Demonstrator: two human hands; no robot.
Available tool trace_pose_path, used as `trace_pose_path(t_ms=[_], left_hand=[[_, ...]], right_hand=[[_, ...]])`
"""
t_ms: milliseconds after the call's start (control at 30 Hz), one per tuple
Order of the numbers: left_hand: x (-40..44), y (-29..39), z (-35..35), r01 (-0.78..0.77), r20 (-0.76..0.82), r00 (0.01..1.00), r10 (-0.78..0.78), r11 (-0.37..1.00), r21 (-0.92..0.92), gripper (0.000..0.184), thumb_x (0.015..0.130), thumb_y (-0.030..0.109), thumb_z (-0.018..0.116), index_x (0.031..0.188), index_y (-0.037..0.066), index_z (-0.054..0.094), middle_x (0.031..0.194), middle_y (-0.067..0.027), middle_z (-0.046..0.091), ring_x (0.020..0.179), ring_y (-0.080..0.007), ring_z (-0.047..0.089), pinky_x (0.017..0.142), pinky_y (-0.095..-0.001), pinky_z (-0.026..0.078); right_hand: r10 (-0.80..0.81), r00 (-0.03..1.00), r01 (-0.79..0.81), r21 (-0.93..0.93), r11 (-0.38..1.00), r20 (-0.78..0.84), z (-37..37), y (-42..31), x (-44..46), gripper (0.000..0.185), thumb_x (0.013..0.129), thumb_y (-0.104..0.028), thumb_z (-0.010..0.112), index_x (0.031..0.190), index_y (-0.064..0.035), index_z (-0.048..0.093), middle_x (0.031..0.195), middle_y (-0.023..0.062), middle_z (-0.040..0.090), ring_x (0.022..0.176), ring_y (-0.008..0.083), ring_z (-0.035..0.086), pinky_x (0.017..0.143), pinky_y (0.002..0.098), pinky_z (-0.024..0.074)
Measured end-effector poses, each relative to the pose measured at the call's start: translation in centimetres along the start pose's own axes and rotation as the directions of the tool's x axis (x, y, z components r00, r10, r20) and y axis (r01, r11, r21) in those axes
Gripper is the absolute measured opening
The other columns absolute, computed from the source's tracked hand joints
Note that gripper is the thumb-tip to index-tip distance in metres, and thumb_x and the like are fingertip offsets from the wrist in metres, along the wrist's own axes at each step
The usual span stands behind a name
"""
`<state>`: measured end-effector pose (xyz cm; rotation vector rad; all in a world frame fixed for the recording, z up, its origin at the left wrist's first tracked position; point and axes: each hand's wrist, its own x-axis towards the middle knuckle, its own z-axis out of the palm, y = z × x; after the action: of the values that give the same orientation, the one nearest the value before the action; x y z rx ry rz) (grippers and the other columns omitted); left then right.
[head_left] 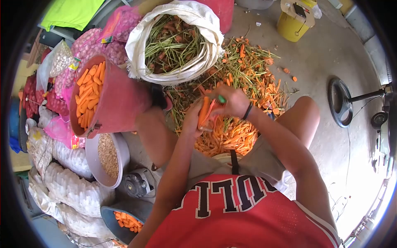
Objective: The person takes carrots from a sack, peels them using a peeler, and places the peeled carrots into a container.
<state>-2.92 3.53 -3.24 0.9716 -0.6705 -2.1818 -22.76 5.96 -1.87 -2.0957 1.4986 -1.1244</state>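
My left hand [191,118] is closed around a carrot [203,112], held tilted above my lap. Close beside it, my right hand [235,101] grips a small peeler [212,108] with red and green parts, against or very near the carrot; its blade is hidden. Below both hands lies a heap of orange carrot peelings [225,134] between my legs. Just beyond them, carrot tops and scraps [248,68] are strewn over the floor.
A white sack [134,45] of carrot greens stands ahead. To the left are a red bucket [120,97] of peeled carrots, a basin [122,157], netted bags [84,43] and a dark bucket [108,219] with carrots. A yellow bucket [289,29] stands far right, near a round black base [340,103].
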Motion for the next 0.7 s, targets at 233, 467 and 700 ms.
trace_pose_path(t_ms=[233, 467, 700], left_hand=[[0.2, -0.7, -1.8, 0.021, 0.052, 0.998, -0.019, 0.999, -0.047, 0.032, 0.102, 0.026, 0.049, 0.127, 0.006, 0.052, 0.1, -0.0077, 0.063, 0.074, -0.0147, 0.061, 0.058, -0.029, 0.053], [-0.3, -1.1, -1.5, 0.009, 0.053, 0.998, -0.017, 0.991, 0.135, 0.032, 0.102, 0.029, 0.047, 0.124, 0.007, 0.055, 0.102, -0.0086, 0.064, 0.074, -0.0144, 0.063, 0.062, -0.0286, 0.056], [0.6, -0.7, -1.3, 0.013, 0.016, 1.0, -0.012, 0.998, -0.056, 0.031, 0.101, 0.03, 0.051, 0.121, 0.008, 0.057, 0.102, -0.0073, 0.065, 0.078, -0.014, 0.063, 0.066, -0.0294, 0.056]], right_hand=[[0.189, 0.975, -0.187, 0.031, 0.982, -0.117, -1.3, 2.5, 0.8, 0.056, 0.064, -0.034, 0.091, 0.105, -0.0068, 0.065, 0.087, 0.0111, 0.065, 0.075, 0.0259, 0.066, 0.071, 0.0344, 0.055], [0.162, 0.98, -0.166, -0.033, 0.985, -0.118, -1.9, 2.3, 1.2, 0.055, 0.062, -0.03, 0.091, 0.102, -0.0064, 0.062, 0.087, 0.0098, 0.066, 0.074, 0.0227, 0.066, 0.069, 0.0342, 0.0554], [-0.076, 0.997, 0.078, -0.062, 0.995, 0.035, 0.2, -1.4, -0.6, 0.058, 0.061, -0.037, 0.091, 0.103, -0.0061, 0.064, 0.086, 0.0116, 0.066, 0.076, 0.0244, 0.067, 0.069, 0.0361, 0.056]])
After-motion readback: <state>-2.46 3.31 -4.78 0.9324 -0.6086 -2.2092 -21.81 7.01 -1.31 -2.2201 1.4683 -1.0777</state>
